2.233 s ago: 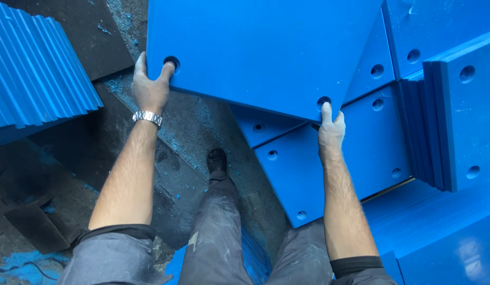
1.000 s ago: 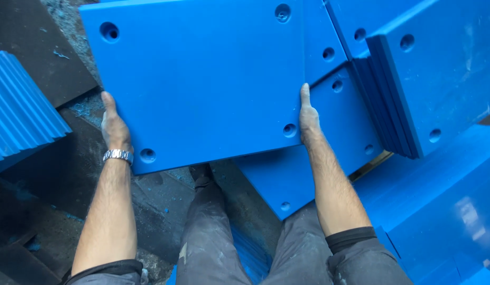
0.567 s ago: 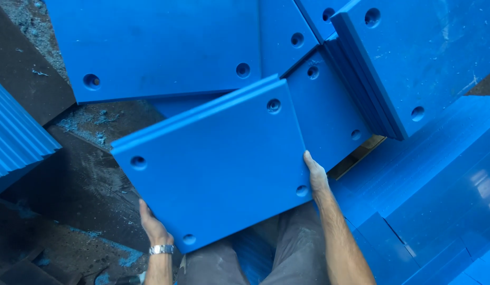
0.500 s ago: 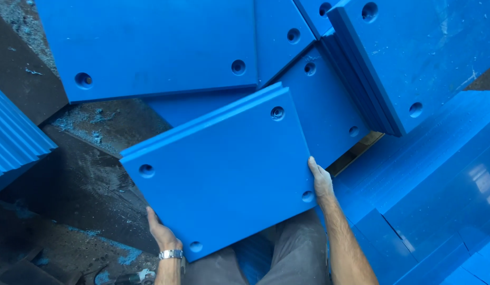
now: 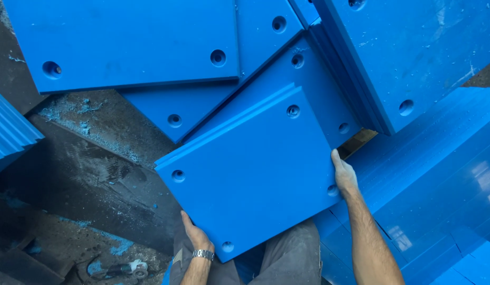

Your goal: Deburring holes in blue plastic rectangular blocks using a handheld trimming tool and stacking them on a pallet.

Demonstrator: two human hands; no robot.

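Head view: blue square panel (image 5: pixel 255 174) tilted, near corner toward trousers (image 5: pixel 287 258), above floor; gripped at opposite edges by left hand (image 5: pixel 196 237) and right hand (image 5: pixel 344 177); no long axis.

Bright, even daylight, sharp throughout. White glare streaks the glossy blue sheets (image 5: pixel 456 179) at lower right; the dusty floor (image 5: pixel 97 174) at left lies in dim shadow.
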